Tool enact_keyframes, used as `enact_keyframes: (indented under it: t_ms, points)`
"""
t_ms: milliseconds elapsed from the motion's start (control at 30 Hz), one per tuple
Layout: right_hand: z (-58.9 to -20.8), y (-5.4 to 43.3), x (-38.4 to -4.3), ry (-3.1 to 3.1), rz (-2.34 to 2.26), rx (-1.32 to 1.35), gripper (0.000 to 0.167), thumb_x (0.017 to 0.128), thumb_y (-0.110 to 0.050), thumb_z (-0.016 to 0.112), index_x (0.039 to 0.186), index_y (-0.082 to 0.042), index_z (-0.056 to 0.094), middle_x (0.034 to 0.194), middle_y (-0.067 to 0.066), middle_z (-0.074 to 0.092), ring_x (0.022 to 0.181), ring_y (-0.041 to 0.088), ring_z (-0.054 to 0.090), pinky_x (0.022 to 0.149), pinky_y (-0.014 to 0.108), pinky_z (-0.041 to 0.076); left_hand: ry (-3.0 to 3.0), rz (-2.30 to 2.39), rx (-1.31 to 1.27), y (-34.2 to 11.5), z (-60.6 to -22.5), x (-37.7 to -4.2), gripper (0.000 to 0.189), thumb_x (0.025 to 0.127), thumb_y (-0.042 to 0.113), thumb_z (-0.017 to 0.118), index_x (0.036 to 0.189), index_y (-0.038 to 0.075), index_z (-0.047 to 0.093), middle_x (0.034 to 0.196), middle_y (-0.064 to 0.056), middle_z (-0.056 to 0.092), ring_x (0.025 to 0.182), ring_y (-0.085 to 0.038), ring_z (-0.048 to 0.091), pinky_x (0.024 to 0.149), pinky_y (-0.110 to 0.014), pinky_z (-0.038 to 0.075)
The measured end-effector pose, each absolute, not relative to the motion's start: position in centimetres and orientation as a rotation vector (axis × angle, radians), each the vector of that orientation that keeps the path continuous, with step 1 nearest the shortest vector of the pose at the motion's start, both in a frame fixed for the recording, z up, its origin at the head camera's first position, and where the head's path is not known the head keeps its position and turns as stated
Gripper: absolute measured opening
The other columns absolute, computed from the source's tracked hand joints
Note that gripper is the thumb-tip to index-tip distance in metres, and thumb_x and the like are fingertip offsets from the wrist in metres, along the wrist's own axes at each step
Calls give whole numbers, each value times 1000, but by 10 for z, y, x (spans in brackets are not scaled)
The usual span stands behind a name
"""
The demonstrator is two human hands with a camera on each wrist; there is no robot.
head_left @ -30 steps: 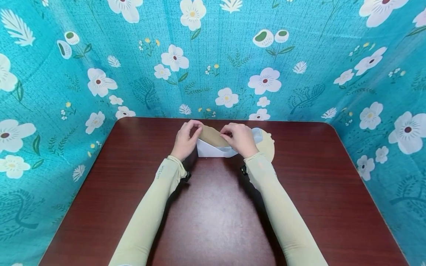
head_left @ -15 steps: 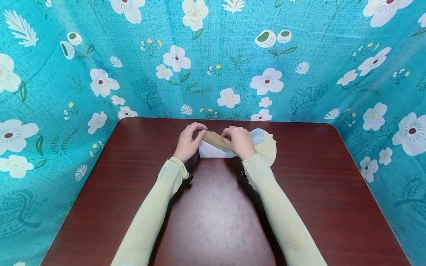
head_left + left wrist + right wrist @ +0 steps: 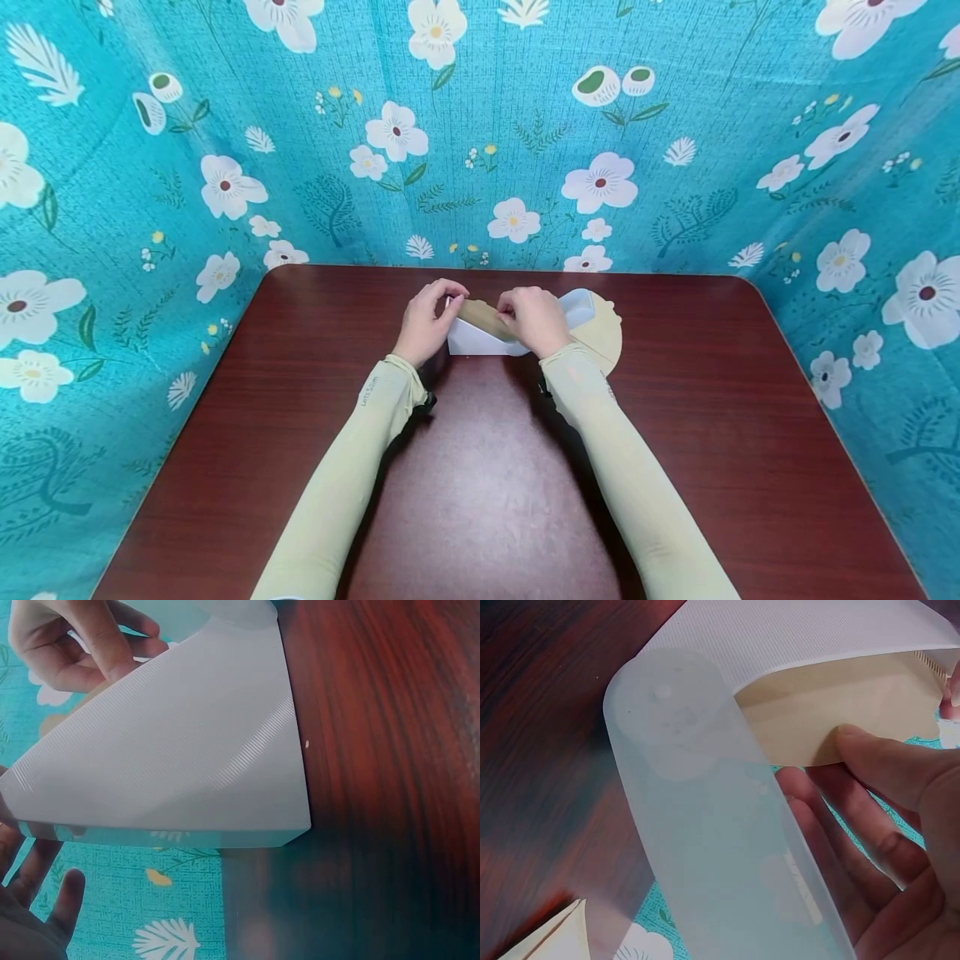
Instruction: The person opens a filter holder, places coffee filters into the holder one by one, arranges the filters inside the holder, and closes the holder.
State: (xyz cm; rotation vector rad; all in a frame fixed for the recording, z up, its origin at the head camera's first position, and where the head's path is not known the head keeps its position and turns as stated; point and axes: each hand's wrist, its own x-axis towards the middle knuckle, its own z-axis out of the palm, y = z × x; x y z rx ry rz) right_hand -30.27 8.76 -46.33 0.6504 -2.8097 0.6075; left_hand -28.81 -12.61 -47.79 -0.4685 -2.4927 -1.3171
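A dark reddish-brown counter (image 3: 480,500) with a glossy wood grain stretches from the near edge of the head view toward the far side. Over its near part reach two forearms in pale greenish-beige sleeves, the left sleeve (image 3: 330,492) bearing small lettering close to its cuff, the right sleeve (image 3: 645,492) slanting in from the near right; a small black device (image 3: 427,403) sits at the left wrist. Beyond the cuffs, by the far edge of the counter, stands a white box (image 3: 480,340) with a finely ribbed side, high at its left end and sloping down toward its rounded right end. Tan paper (image 3: 480,317) stands inside it and shows above the slope. The left hand (image 3: 424,323) is at the tall left end, thumb and index finger brought together on the box's upper corner. The right hand (image 3: 537,319) pinches the upper edge of the tan paper, its thumb on one face and fingers behind. A frosted, translucent lid (image 3: 705,825) joins the box at the low right end and is swung outward, leaving the top uncovered. To the right of the box, beige paper (image 3: 602,333) with a rounded outline lies on the counter, partly behind the lid in the head view. Farthest back hangs a turquoise curtain (image 3: 480,125) printed with white flowers and leaves.
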Motion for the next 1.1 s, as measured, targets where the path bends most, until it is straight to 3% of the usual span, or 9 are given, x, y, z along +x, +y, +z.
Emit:
enact_keyframes:
  t_ms: [200,367,533,767,1100]
  points:
    - [-462,87,-302,-2809,584,648,6,91,-18,81,86,-14,81,86,2,78,79,24,71,73,43,57,-2463,-1359,-485,-127,-481,-288,17,103,22,66,115,11,71,112,-5,72,108,-21,63,97,-43,49]
    - [-460,86,-302,-2814,579,655,6,91,-19,81,88,-14,81,88,3,79,80,24,72,73,44,58,-2453,-1439,-546,-132,-488,-285,40,94,21,78,128,5,63,119,-10,71,117,-23,64,107,-52,45]
    - [-461,86,-302,-2829,578,655,7,90,-21,82,89,-14,81,88,3,78,79,23,71,73,42,57,-2521,-1447,-560,-138,-492,-282,57,86,20,86,136,11,59,123,-5,70,117,-20,63,104,-44,46]
    - [-459,88,-298,-2824,582,656,7,89,-21,83,90,-14,81,89,4,78,80,24,71,73,42,57,-2562,-1460,-549,-143,-497,-284,53,86,17,86,133,13,61,118,-6,70,109,-24,63,96,-44,50]
    - [-446,93,-289,-2796,606,691,6,89,-19,83,91,-14,81,89,4,77,80,23,70,74,42,56,-2576,-1504,-552,-145,-498,-284,43,88,19,85,125,14,64,119,-5,71,110,-22,66,97,-41,52]
